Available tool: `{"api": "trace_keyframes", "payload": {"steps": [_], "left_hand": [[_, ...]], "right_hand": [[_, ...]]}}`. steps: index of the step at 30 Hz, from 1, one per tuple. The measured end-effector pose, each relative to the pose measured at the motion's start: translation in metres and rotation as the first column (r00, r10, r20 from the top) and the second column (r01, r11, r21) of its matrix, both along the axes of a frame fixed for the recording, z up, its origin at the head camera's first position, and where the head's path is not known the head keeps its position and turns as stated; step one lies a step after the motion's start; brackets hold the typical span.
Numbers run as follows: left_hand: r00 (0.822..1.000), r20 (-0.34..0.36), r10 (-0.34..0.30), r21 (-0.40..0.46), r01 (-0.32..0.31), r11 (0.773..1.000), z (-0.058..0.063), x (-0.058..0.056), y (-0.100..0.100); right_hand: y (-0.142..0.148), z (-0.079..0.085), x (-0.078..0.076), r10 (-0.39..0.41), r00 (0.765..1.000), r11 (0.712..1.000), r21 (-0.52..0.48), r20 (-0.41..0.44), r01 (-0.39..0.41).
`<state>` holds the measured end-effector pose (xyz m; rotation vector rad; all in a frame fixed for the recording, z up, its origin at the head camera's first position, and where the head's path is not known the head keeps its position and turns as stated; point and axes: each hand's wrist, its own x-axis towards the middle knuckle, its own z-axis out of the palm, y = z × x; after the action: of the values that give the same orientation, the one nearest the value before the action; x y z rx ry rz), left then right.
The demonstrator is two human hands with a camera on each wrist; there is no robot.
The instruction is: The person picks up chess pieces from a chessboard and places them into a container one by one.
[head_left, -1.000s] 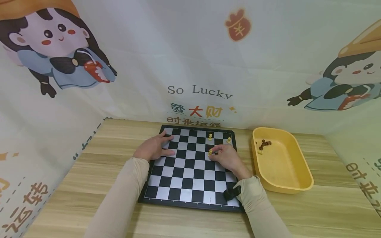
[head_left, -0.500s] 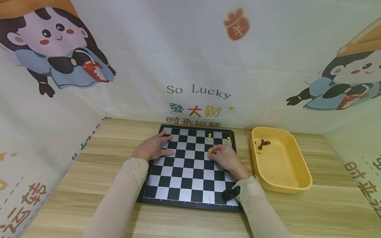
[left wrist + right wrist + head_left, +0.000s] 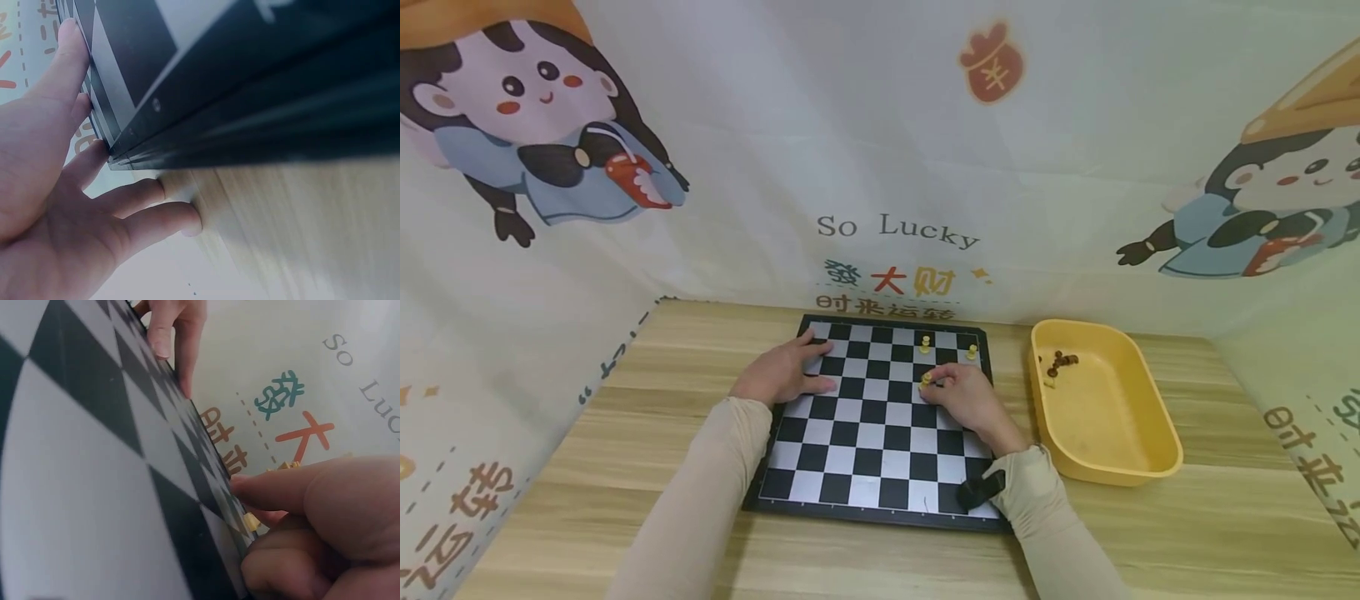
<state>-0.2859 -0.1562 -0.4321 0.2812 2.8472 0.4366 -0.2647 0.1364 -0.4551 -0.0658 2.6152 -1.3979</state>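
A black-and-white chessboard (image 3: 865,412) lies on the wooden table. My left hand (image 3: 773,373) rests at its left edge with spread fingers. In the left wrist view, the thumb (image 3: 67,59) lies on the board's surface while other fingers (image 3: 164,220) extend down beside the edge. My right hand (image 3: 972,402) pinches a small yellow chess piece (image 3: 926,379) between thumb and fingertips over the right half of the board. Its base is hidden, so I cannot tell whether it touches the square. Two more yellow chess pieces, one (image 3: 925,343) and another (image 3: 972,352), stand near the far right corner.
To the right of the board stands a yellow plastic tray (image 3: 1105,425). Several dark brown pieces (image 3: 1062,362) and a pale yellow one (image 3: 1049,382) lie at its left side. A printed cloth (image 3: 760,167) hangs behind the table (image 3: 662,367).
The head view has shifted slightly, moving everything a little to the left in it. Both hands and the pinched chess piece hold the same place on the board.
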Motion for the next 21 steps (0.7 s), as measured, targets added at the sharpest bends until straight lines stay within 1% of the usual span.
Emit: {"api": "trace_keyframes", "payload": {"steps": [4,9,13,21], "left_hand": [[1.0,0.004,0.006,0.005,-0.006,1.0,0.0,0.002,-0.001],[1.0,-0.008,0.003,0.005,-0.003,1.0,0.002,0.003,0.0],[1.0,-0.011,0.004,0.003,-0.004,1.0,0.003,0.004,0.001],[1.0,0.003,-0.004,0.001,0.004,1.0,0.003,0.003,0.001]], "right_hand": [[0.0,0.002,0.001,0.017,1.0,1.0,-0.006,0.002,-0.017],[0.004,0.005,0.001,0.046,0.999,0.999,-0.008,0.007,-0.046],[0.009,0.012,0.003,0.066,0.998,0.998,-0.025,0.0,-0.066],[0.015,0.03,0.006,0.055,0.999,0.998,-0.01,-0.002,-0.055]]}}
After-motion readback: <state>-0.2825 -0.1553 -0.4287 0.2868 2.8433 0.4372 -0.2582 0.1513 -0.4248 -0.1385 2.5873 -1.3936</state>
